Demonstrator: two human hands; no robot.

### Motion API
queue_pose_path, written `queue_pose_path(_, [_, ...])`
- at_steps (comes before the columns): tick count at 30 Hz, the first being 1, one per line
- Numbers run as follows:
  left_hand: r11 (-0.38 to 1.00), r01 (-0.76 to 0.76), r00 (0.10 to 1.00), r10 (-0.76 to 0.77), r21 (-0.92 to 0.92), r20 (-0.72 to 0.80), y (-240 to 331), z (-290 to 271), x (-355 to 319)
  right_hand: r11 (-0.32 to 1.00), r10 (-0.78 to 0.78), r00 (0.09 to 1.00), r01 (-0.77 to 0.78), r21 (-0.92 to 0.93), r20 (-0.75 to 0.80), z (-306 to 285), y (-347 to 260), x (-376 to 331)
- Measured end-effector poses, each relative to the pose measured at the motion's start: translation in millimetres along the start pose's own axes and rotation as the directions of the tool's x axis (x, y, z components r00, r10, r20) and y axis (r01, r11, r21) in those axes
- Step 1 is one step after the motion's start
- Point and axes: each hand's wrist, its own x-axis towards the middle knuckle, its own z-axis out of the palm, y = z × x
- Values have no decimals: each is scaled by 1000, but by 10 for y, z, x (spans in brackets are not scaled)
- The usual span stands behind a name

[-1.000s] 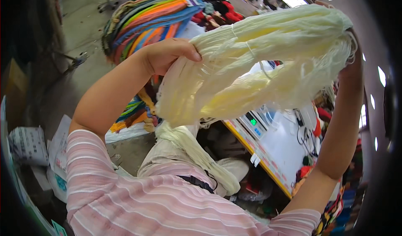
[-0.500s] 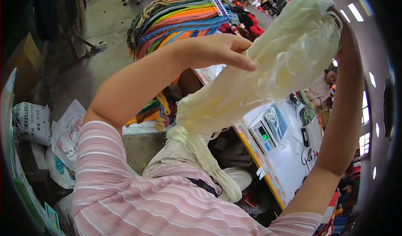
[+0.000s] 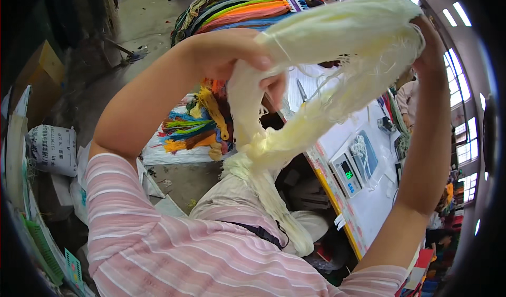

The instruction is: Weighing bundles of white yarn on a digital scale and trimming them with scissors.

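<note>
A large skein of cream yarn [image 3: 337, 33] is held up in front of me, spread into a long loop with a gap through its middle. Loose strands straggle from its inner side. My right hand [image 3: 429, 44] grips its far right end, with part of the fingers hidden behind the yarn. At the left bend, my left hand [image 3: 258, 62] is closed around the strands, its fingertips showing inside the loop. More cream yarn [image 3: 284, 212] lies across my lap, beneath the skein's lower end.
Right of my lap stands a white table [image 3: 363, 207] with a digital scale [image 3: 345, 173] carrying pale yarn in a blue tray. Multicoloured skeins [image 3: 242, 12] hang at the far left; others [image 3: 195, 123] lie below. A white sack [image 3: 52, 149] stands left. Another person [image 3: 408, 99] sits beyond the table.
The bunched skein has been opened into a loop with a visible gap. My left hand has moved left and now closes around its strands. The right hand still holds the far end.
</note>
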Motion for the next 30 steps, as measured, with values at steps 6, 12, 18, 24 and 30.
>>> queue_pose_path(6, [923,-193,976,216,-332,33,255,452,-414,983,183,968,-179,38,-170,357,1401,135])
queue_pose_path(12, [968,-36,765,-133,-248,-631,-201,585,-393,99,327,622,-771,-629,-711,135,3936,-1049])
queue_pose_path(18, [761,-54,634,-474,-647,-610,-1491,303,-639,24,417,595,-762,-647,-686,297,3791,-1018])
queue_pose_path(24, [803,106,621,-514,-586,-592,-1729,295,-709,423,395,544,-823,-379,-740,239,3753,-1236])
queue_pose_path(30, [816,459,593,-575,-350,-563,-1688,110,-735,828,560,768,-509,235,-310,1441,2930,-1780])
